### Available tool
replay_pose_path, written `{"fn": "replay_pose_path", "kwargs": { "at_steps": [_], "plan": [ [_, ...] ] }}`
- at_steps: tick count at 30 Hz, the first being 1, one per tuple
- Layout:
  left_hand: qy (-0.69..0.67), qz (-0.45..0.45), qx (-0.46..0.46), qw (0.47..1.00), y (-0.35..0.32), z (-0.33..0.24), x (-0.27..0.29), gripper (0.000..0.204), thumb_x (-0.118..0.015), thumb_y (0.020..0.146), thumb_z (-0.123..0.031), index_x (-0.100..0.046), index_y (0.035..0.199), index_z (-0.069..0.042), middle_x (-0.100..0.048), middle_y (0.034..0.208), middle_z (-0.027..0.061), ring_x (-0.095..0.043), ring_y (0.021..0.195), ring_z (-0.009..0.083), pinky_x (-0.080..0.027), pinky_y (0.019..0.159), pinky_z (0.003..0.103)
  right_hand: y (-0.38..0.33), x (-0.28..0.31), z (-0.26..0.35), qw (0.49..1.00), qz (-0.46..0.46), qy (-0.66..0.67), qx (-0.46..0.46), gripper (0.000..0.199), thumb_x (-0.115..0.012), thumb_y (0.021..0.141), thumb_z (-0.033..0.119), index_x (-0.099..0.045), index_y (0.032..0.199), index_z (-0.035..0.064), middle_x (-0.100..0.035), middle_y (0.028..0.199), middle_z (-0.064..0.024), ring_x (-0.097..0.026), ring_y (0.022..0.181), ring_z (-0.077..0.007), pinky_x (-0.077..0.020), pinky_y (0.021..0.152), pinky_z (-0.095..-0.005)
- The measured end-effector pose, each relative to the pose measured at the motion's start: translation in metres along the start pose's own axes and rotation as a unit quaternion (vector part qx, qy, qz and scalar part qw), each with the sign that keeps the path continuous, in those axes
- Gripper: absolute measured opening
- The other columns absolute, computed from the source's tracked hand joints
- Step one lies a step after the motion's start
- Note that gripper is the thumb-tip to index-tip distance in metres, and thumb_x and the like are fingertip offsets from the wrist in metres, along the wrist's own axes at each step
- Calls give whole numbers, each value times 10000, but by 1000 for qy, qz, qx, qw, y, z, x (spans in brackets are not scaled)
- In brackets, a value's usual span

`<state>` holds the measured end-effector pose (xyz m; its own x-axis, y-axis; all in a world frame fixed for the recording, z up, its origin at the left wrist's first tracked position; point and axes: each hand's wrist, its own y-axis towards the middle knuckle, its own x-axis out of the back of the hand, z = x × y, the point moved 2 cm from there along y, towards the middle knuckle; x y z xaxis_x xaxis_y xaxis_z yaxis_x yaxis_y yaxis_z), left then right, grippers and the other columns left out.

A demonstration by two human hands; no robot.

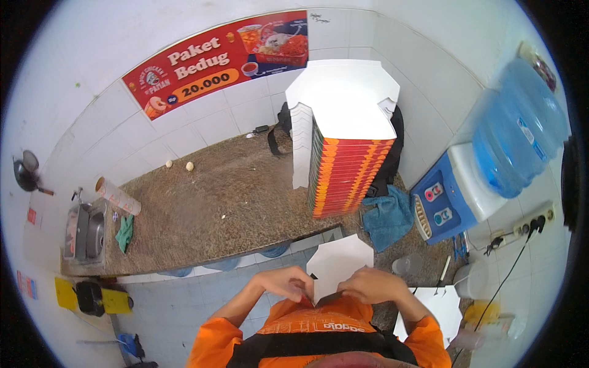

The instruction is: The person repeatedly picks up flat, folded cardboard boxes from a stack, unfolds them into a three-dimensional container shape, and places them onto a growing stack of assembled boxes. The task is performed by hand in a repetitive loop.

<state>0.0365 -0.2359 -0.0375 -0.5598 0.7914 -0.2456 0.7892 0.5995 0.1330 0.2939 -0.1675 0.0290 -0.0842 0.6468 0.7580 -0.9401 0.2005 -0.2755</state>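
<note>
Close to my body I hold a white cardboard food box [340, 260], partly folded, its lid panel standing up away from me. My left hand [287, 283] is closed on its near left corner, the fingers bent around the edge. At the near right side my right hand [371, 285] grips the same box, thumb and fingers on its wall. The fingertips and the box's underside are partly hidden. Beyond it, a tall stack of nested boxes [350, 178], red and orange outside and white inside, stands on the counter with lids raised.
The speckled stone counter [202, 184] runs left to a metal sink [95, 236]. A green cloth [124, 233] and a cardboard tube [118, 196] lie near the sink. To the right are a blue towel [389, 219], a water dispenser [451, 193] and another white box [443, 306].
</note>
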Motion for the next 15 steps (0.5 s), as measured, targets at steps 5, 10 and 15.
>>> {"fn": "replay_pose_path", "kwargs": {
  "at_steps": [5,10,15],
  "plan": [
    [115,-16,241,964,15,14,-4,479,-739,931,-444,-667,1130,-14,-686,960,39,-590,854,118,-485,707,322,36,-1,21,988,-104,-98,52,200,-714,923,279,-694,1038,116,-715,817,-99,-689,865,-290,-472,926,-489],
    [-65,-81,276,956,-8,19,-17,370,-738,968,-258,-670,1186,33,-710,1017,14,-606,896,81,-516,769,283,21,4,10,988,-109,-101,38,272,-777,845,225,-709,1083,113,-709,939,-55,-664,1002,-253,-468,1008,-463],
    [-180,-121,248,944,-36,46,-16,339,-719,980,-181,-690,1220,56,-730,1050,21,-641,919,88,-529,812,268,-17,-4,0,925,-325,-173,96,202,-759,833,128,-746,1035,119,-664,1178,-82,-589,1204,-318,-415,1130,-528]
  ]
}}
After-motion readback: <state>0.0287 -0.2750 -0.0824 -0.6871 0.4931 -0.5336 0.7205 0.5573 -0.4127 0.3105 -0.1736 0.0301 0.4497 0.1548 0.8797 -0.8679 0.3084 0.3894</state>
